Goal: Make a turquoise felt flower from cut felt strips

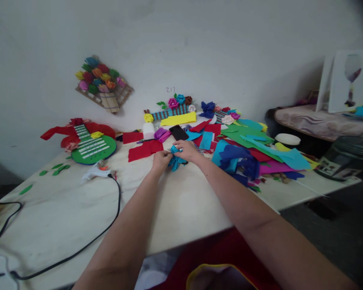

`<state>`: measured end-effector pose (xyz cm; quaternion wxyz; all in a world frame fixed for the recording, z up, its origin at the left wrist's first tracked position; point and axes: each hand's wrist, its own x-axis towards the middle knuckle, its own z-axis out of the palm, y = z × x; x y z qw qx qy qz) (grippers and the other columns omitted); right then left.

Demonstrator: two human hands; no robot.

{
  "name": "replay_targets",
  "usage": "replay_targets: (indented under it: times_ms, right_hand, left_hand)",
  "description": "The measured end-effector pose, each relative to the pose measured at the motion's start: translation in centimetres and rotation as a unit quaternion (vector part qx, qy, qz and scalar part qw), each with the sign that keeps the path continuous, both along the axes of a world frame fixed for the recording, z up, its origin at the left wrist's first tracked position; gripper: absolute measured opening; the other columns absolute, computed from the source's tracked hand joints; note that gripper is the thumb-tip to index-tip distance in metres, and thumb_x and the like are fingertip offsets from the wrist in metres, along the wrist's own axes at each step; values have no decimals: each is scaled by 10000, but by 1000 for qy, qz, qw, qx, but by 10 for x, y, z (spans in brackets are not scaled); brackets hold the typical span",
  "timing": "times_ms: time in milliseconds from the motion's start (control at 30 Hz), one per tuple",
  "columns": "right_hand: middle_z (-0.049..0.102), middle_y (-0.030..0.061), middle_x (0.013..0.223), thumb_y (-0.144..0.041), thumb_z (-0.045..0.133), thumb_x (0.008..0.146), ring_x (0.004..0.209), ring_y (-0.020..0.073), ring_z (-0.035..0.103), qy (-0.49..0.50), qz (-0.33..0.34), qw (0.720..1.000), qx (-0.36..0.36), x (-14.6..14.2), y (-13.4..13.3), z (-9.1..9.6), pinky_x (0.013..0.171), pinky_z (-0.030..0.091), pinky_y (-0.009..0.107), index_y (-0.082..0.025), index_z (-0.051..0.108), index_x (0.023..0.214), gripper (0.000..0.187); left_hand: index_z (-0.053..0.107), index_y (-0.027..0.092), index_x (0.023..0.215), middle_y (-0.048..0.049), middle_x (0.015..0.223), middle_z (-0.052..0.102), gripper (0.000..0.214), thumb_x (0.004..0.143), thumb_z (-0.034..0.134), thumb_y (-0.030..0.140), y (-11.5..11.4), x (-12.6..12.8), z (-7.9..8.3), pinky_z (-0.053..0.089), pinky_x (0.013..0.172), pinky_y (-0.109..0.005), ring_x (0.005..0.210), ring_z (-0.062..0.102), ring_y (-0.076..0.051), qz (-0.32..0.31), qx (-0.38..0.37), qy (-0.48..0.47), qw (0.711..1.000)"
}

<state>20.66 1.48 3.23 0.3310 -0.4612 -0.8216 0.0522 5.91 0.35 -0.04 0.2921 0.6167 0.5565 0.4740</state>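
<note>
Between my two hands is a blue paper flower (176, 162) with loose, drooping petals, held just over the table. My left hand (162, 161) pinches it from the left side. From the right, the bent fingers of my right hand (186, 151) grip its upper petals. Red crepe paper pieces (142, 152) lie just left of the hands, and a black phone (178, 132) rests right behind them. A crumpled purple paper piece (162, 134) sits beside the phone. My fingers hide part of the flower's centre.
A white glue gun (96, 172) with a black cord (119, 197) lies on the left of the table (196, 205). Behind it stands a green paper guitar (93, 149). Coloured paper sheets (248, 133) are heaped on the right, near a glass jar (345, 157).
</note>
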Motion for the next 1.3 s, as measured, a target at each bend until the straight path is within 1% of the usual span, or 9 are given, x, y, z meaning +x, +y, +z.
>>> replay_targets:
  times_ms: [100, 233, 433, 567, 667, 800, 967, 1067, 1300]
  right_hand:
    - [635, -21, 1101, -240, 613, 642, 916, 188, 592, -8, -7, 1000, 2, -1, 1, -1, 806, 409, 295, -192, 647, 581, 85]
    - [637, -22, 1100, -204, 594, 629, 943, 195, 584, -14, -12, 1000, 17, -2, 4, -5, 836, 396, 299, -204, 670, 620, 76]
    - [631, -24, 1106, -205, 587, 655, 950, 180, 585, -7, 15, 1000, 9, 0, 6, -5, 838, 411, 285, -219, 682, 692, 103]
    - [617, -18, 1122, -192, 585, 666, 952, 172, 580, -7, 32, 999, 3, 1, 6, -4, 847, 414, 284, -207, 666, 675, 82]
    - [602, -10, 1139, -182, 585, 665, 971, 180, 568, -12, 42, 999, 14, 1, 6, -6, 873, 401, 303, -197, 653, 670, 69]
    - [580, 3, 1158, -169, 586, 663, 1016, 194, 541, -8, 50, 998, 30, 0, 6, -9, 911, 370, 342, -194, 638, 669, 58]
    - [564, 16, 1168, -165, 594, 664, 1048, 188, 518, -2, 81, 996, 47, 2, 8, -11, 912, 360, 336, -192, 625, 679, 44]
    - [563, 21, 1162, -156, 591, 666, 1060, 184, 508, -13, 103, 993, 56, 2, 8, -10, 920, 342, 336, -197, 632, 707, 71]
    - [574, 29, 1133, -109, 592, 644, 1059, 197, 501, -32, 155, 986, 57, 4, 5, -6, 911, 325, 341, -189, 650, 731, 132]
  left_hand:
    - [625, 127, 623, 29, 457, 473, 207, 590, 530, 307, -1, 1, 2, 334, 444, -200, 459, 422, -96, 7, 13, 27, 1000]
    - [602, 135, 594, 27, 452, 457, 169, 596, 522, 285, -3, 2, 4, 307, 427, -190, 453, 397, -88, 7, 11, 37, 999]
    - [534, 137, 547, 52, 404, 371, 208, 587, 565, 339, -6, 4, 4, 252, 395, -193, 398, 317, -64, 5, -36, -62, 997]
    - [517, 141, 553, 57, 403, 389, 259, 564, 609, 383, -8, 4, 7, 264, 399, -202, 380, 328, -59, -15, -72, -121, 990]
    - [512, 144, 555, 52, 399, 411, 290, 558, 631, 408, -11, 4, 10, 277, 400, -207, 371, 362, -67, -28, -95, -139, 985]
    - [483, 149, 520, 58, 386, 394, 245, 580, 615, 347, -11, 5, 11, 252, 397, -203, 362, 336, -56, -33, -84, -123, 988]
    - [470, 153, 519, 64, 400, 377, 184, 595, 569, 287, -8, 3, 9, 223, 403, -206, 369, 308, -51, -35, -74, -105, 991]
    - [457, 157, 506, 71, 386, 349, 156, 580, 547, 260, -7, 1, 9, 204, 398, -206, 362, 286, -47, -32, -75, -98, 992]
    - [465, 157, 490, 62, 370, 360, 150, 547, 549, 268, -5, -3, 7, 196, 392, -213, 352, 290, -55, -39, -79, -104, 991]
